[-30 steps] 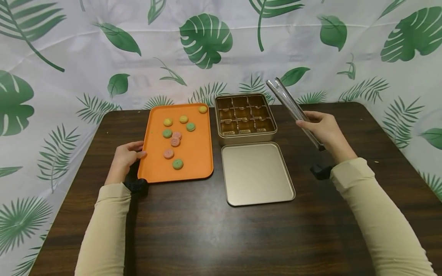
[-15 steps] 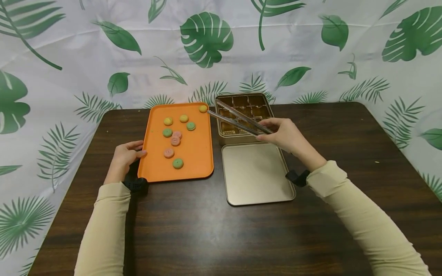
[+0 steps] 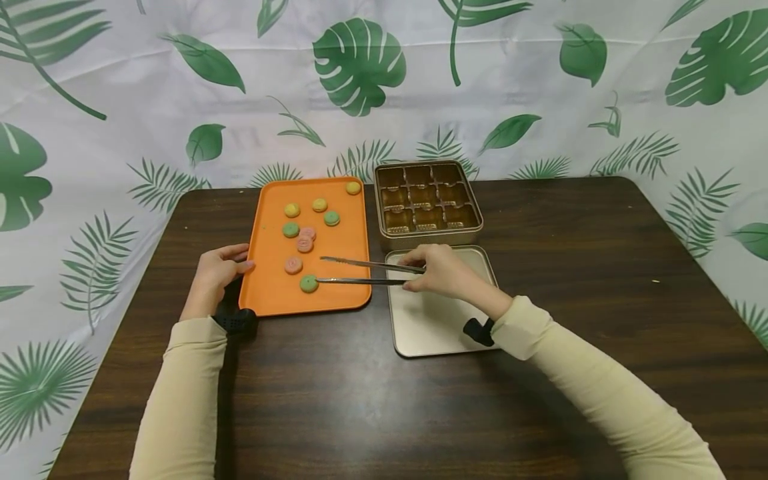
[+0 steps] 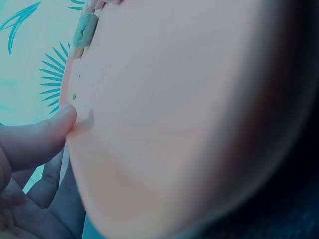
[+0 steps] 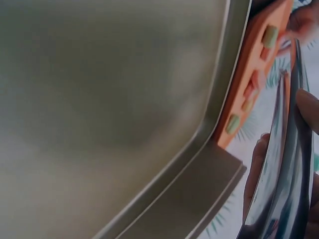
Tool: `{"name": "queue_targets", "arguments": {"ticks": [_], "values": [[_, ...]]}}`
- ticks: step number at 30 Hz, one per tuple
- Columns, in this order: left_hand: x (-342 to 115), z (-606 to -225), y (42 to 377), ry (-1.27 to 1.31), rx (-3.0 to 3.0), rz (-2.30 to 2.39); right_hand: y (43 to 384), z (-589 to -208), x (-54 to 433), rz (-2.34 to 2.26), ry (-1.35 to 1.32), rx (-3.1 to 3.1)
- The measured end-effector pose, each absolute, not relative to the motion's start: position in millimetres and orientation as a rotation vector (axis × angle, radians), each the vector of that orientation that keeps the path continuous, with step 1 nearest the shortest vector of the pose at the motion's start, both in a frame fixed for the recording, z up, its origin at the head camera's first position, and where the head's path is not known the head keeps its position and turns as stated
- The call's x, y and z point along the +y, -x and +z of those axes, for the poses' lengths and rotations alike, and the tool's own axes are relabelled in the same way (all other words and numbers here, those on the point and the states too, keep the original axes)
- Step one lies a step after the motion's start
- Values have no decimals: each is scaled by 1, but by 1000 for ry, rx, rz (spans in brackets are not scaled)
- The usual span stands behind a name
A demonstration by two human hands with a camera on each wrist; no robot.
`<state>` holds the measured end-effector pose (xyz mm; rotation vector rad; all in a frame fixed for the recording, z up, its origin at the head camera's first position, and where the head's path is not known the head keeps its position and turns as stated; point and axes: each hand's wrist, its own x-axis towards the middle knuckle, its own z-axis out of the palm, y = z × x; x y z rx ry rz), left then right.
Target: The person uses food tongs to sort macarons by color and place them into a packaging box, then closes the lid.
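Observation:
My left hand (image 3: pixel 217 272) grips the left edge of an orange tray (image 3: pixel 348 240), thumb over the rim and fingers under it in the left wrist view. Several yellow, green and pink macarons lie on the tray. With my right hand (image 3: pixel 443 272) I hold metal tongs (image 3: pixel 360 281), their two arms spread and pointing left over the tray. The nearer tip is right at the front green macaron (image 3: pixel 309 284); the other tip hovers to the right of a pink macaron (image 3: pixel 293 265). The right wrist view shows the tongs (image 5: pixel 286 169) between thumb and fingers.
A gold tin (image 3: pixel 432 238) with a divided brown insert stands right of the tray, its compartments bare. In front of it lies a flat gold lid (image 3: pixel 432 337), partly under my right hand. A leaf-print cloth (image 3: pixel 420 87) hangs behind the dark wooden table (image 3: pixel 336 400).
My right hand has swung the tongs from the right of the tin, leftward and toward me, over the tray. The tongs' arms have spread apart. My left hand stays on the tray edge.

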<state>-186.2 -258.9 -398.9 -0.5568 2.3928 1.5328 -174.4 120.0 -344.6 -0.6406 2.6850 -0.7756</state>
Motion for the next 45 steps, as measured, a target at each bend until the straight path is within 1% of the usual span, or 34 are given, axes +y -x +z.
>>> {"name": "queue_targets", "arguments": {"ticks": [14,22,34,45], "values": [[-259,-399,187,574,2361,1550,172,-361,99,-722,791,2712],[-258,-398,187,568,2384,1533,171,-363,94,-660,780,2746],[-261,-398,187,567,2404,1518,171,-363,94,-696,720,2744],[-261,-399,188,557,2412,1516,178,-344,112,-856,595,2808]]}}
